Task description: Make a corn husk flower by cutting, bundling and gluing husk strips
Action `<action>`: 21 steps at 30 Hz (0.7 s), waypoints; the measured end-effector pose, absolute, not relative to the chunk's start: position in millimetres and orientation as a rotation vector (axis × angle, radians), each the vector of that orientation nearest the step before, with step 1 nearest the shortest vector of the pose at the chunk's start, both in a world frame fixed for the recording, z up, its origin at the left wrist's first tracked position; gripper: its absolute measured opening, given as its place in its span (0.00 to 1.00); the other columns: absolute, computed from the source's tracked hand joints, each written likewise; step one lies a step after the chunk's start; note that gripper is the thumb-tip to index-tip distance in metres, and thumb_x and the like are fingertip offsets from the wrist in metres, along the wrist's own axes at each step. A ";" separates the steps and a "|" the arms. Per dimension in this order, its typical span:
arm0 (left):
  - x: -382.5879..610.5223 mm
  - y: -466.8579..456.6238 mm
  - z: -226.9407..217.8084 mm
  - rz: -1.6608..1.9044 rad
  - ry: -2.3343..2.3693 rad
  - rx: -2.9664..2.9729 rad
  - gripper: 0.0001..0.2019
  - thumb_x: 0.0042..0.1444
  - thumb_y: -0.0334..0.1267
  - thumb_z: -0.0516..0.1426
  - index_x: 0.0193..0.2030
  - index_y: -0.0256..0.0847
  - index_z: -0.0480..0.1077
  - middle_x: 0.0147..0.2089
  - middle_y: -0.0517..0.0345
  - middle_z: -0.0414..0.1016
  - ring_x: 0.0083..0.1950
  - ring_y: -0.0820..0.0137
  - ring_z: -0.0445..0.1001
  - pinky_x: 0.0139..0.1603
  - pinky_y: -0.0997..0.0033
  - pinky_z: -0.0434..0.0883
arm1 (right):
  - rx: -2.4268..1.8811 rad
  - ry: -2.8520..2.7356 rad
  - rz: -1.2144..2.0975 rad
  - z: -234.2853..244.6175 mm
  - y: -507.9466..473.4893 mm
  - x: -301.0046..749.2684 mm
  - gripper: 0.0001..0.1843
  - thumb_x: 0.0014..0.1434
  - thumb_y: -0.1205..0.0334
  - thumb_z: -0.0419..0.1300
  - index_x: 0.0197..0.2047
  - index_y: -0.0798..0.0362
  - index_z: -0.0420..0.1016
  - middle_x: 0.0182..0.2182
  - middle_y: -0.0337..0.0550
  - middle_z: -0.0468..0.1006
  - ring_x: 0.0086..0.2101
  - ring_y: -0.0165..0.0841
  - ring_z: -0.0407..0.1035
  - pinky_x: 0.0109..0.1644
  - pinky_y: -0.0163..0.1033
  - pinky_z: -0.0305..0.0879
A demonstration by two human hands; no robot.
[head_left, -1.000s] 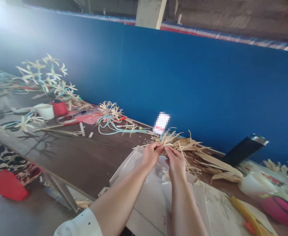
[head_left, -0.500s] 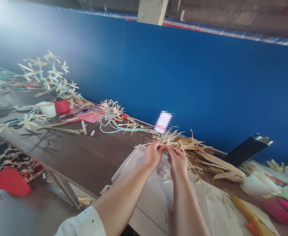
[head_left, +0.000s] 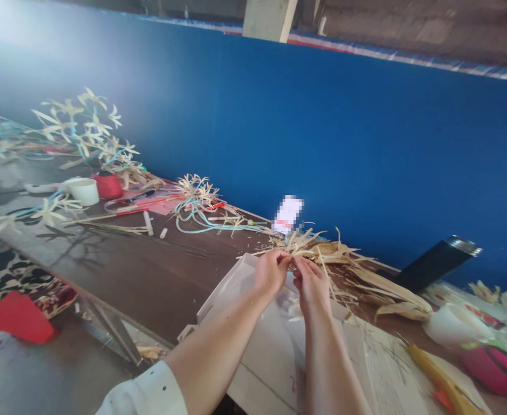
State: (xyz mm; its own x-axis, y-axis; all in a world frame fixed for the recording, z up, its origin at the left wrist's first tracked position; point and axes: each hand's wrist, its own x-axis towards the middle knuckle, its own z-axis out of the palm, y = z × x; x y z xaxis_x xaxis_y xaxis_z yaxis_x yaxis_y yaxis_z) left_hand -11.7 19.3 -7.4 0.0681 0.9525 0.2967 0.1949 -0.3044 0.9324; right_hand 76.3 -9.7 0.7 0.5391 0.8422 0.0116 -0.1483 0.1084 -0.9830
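My left hand (head_left: 271, 272) and my right hand (head_left: 311, 286) meet over a white cardboard sheet (head_left: 262, 346), fingers pinched together on a small bunch of dried straw strips (head_left: 292, 259). Just behind the hands lies a loose pile of dried husks (head_left: 357, 276) on the dark brown table (head_left: 141, 276). What sits inside the pinch itself is mostly hidden by the fingers.
Further left along the table are straw flowers (head_left: 84, 127), a white cup (head_left: 82, 190), a red spool (head_left: 108, 185), pale blue cords (head_left: 201, 222) and red pens. At right stand a black cylinder (head_left: 430, 262), a white cup (head_left: 447, 325), a yellow cutter (head_left: 439, 380). A blue wall backs the table.
The view has shifted slightly; both hands stay pinched together on the straw, with the fingers working closer over the bunch.
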 end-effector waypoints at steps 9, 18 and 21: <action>-12.4 15.2 -4.2 1.278 1.155 1.659 0.10 0.53 0.39 0.53 0.33 0.40 0.74 0.32 0.58 0.76 0.34 0.72 0.71 0.35 0.76 0.64 | -1.291 -0.691 0.802 -2.8 -6.1 82.4 0.18 0.37 0.52 0.67 0.28 0.57 0.75 0.16 0.34 0.64 0.18 0.23 0.55 0.17 0.28 0.46; -13.1 15.1 -3.4 1.260 1.176 1.651 0.10 0.53 0.39 0.53 0.35 0.40 0.75 0.33 0.57 0.77 0.35 0.71 0.72 0.36 0.75 0.65 | -1.300 -0.721 0.780 -1.5 -8.0 81.8 0.18 0.37 0.52 0.67 0.29 0.56 0.75 0.16 0.34 0.66 0.18 0.23 0.55 0.18 0.30 0.47; -12.7 15.7 -4.0 1.263 1.183 1.660 0.10 0.53 0.38 0.53 0.35 0.40 0.75 0.33 0.57 0.77 0.35 0.71 0.72 0.36 0.75 0.65 | -1.296 -0.730 0.781 -1.5 -7.9 81.4 0.18 0.37 0.52 0.67 0.28 0.56 0.75 0.16 0.34 0.66 0.17 0.23 0.54 0.18 0.30 0.46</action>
State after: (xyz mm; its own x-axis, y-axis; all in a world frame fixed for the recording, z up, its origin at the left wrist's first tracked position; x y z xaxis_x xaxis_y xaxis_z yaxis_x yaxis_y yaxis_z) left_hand -12.7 15.7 -4.0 0.0960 0.9494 0.2989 0.2359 -0.3135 0.9198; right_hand 81.4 -7.9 -1.5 0.5510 0.8338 0.0343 -0.0903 0.1004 -0.9908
